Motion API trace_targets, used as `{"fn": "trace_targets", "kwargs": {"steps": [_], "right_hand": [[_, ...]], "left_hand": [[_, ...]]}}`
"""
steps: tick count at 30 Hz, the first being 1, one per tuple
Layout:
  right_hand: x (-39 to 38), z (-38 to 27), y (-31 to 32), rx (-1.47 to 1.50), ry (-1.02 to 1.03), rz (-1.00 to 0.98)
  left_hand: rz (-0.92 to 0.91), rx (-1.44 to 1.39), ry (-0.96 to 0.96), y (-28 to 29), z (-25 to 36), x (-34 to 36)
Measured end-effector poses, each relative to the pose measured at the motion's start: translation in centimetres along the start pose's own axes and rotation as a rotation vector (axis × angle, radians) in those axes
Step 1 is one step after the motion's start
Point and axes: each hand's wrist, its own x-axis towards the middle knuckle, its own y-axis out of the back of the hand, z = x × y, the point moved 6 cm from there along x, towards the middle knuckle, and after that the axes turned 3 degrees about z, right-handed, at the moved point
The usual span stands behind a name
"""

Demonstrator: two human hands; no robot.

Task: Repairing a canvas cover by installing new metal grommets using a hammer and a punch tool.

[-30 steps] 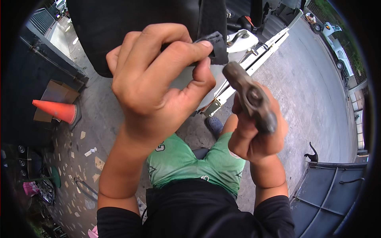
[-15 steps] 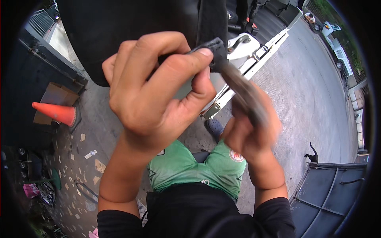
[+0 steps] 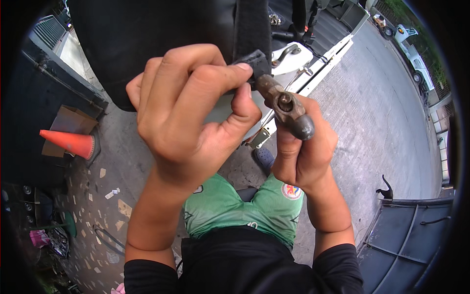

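Left hand point(image 3: 183, 115): thumb and first finger come near together, with only a small gap, and I see them pinching the black strip; the other fingers are bent loosely.
Black strip point(image 3: 258, 60): it is at the tips of this thumb and first finger, in front of the large black cover point(image 3: 156, 29).
Right hand point(image 3: 311, 154): I see the fingers folded around the hammer point(image 3: 286, 107); its handle is mostly hidden from me inside the fist.
Hammer head: one end points to the lower right edge of the strip, very near; whether they touch, I cannot tell.
White metal part point(image 3: 296, 64): it stands just beyond the strip and carries a curved metal handle point(image 3: 285, 55).
Legs: I see green shorts point(image 3: 223, 206) and one blue-grey clog point(image 3: 265, 158) on the floor.
Left side: an orange cone point(image 3: 71, 142) lies tilted near cardboard point(image 3: 73, 119).
Right side: a black cat point(image 3: 386, 192) is near a dark metal panel point(image 3: 406, 235).
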Motion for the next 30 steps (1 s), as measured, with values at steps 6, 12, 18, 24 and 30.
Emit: {"fn": "trace_targets", "kwargs": {"steps": [6, 12, 18, 24, 30], "right_hand": [[0.7, -1.1, 0.2, -0.171, -0.005, -0.122], [1.0, -1.5, 0.0, -0.267, 0.037, -0.133], [0.4, -0.9, -1.3, -0.177, -0.1, -0.205], [0.2, -0.5, -0.9, -0.138, -0.15, -0.16], [0.0, -0.3, -0.9, -0.143, -0.135, -0.166]], "left_hand": [[0.045, -0.05, 0.063, 0.0, 0.2, 0.1], [0.006, -0.033, 0.046, 0.2, 0.1, -0.1], [0.105, 0.027, -0.059, -0.4, -0.8, -1.3], [0.032, -0.078, -0.096, 0.7, -1.3, -0.6], [-0.138, -0.18, 0.051, 1.0, -1.6, 0.5]]}}
